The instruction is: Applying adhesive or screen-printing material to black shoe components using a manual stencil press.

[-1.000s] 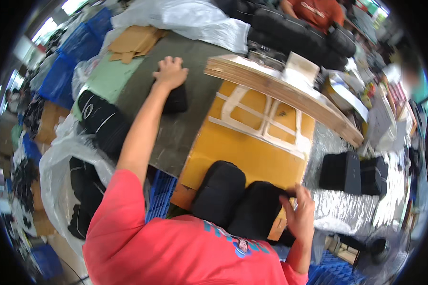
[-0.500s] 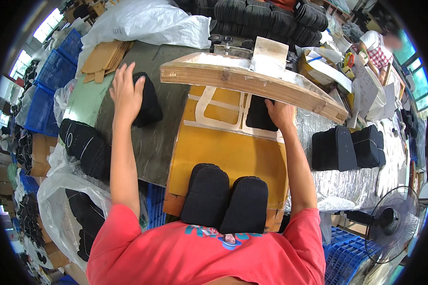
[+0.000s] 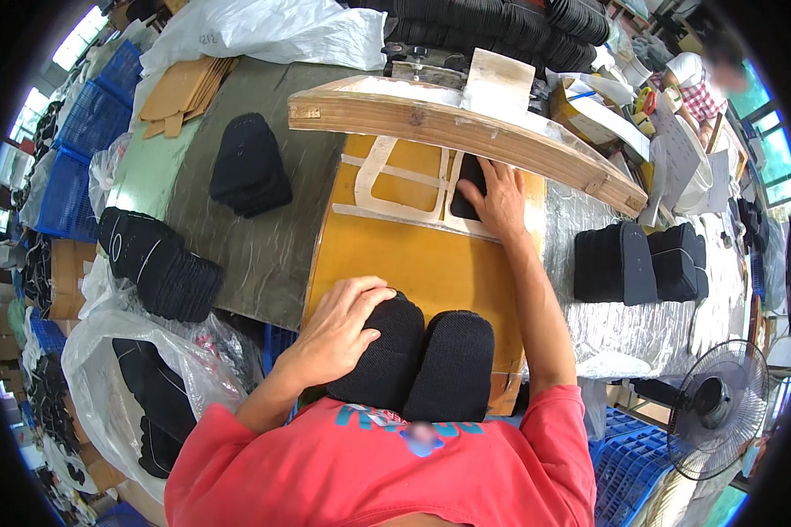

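My left hand (image 3: pixel 336 338) rests over the left of two stacks of black insole-shaped pads (image 3: pixel 385 351) at the board's near edge. Its fingers touch the stack's far end, thumb apart. Beside it stands the right stack (image 3: pixel 453 364). My right hand (image 3: pixel 501 200) lies spread over a black pad (image 3: pixel 469 180) inside the right opening of a pale cut-out template (image 3: pixel 369 189); its fingers partly cover the pad. The left opening shows only the yellow board (image 3: pixel 413 250). Above the template, a thick wooden frame (image 3: pixel 439 121) is tilted up, hiding the template's far end.
Another black pad stack (image 3: pixel 250 167) stands on the grey table at left, with more pads (image 3: pixel 163 263) nearer. Bundled pads (image 3: pixel 615 263) sit at right. A fan (image 3: pixel 712 404) stands lower right, blue crates (image 3: pixel 88 149) far left. A person (image 3: pixel 699 83) is at the upper right.
My left hand has left the pad stack on the grey table and come down to the near left stack. My right hand has spread over the pad in the template.
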{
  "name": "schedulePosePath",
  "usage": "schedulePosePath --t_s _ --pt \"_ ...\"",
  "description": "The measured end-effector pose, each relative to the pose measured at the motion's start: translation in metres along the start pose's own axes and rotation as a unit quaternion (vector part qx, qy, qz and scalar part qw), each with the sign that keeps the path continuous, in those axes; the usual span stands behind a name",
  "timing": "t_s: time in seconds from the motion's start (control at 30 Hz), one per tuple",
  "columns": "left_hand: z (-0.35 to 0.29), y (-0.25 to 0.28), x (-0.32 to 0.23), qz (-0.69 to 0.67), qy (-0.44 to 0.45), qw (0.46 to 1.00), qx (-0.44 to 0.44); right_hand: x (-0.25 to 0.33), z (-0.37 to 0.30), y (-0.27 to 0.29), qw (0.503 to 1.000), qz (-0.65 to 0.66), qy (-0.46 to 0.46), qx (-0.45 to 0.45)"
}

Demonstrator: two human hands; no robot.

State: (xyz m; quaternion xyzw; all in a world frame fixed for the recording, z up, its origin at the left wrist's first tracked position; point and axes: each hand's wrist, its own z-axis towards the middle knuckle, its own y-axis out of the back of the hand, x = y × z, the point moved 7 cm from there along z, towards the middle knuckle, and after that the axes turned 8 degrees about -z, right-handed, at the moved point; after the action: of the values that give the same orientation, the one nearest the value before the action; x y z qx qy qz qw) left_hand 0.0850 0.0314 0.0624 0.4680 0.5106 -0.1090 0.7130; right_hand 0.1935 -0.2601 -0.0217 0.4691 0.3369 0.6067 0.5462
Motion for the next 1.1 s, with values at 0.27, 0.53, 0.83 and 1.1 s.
schedulePosePath --t_s 0.27,0.53,0.83,1.1 --pt "-0.005 0.0 -0.022 0.09 -0.035 0.992 -0.076 0.005 -0.012 0.007 1.0 -0.021 -0.005 0.002" --pt "0.004 0.015 -0.007 -0.067 -0.057 0.993 -0.084 0.002 -0.014 0.007 1.0 -0.003 0.001 0.004" --pt "0.123 0.068 0.08 -0.212 -0.023 0.953 -0.214 0.0 -0.017 0.018 1.0 0.013 -0.011 -0.015" --pt "0.23 0.042 0.148 0.176 0.045 0.966 -0.181 0.01 -0.01 0.019 0.999 0.051 -0.008 -0.017"
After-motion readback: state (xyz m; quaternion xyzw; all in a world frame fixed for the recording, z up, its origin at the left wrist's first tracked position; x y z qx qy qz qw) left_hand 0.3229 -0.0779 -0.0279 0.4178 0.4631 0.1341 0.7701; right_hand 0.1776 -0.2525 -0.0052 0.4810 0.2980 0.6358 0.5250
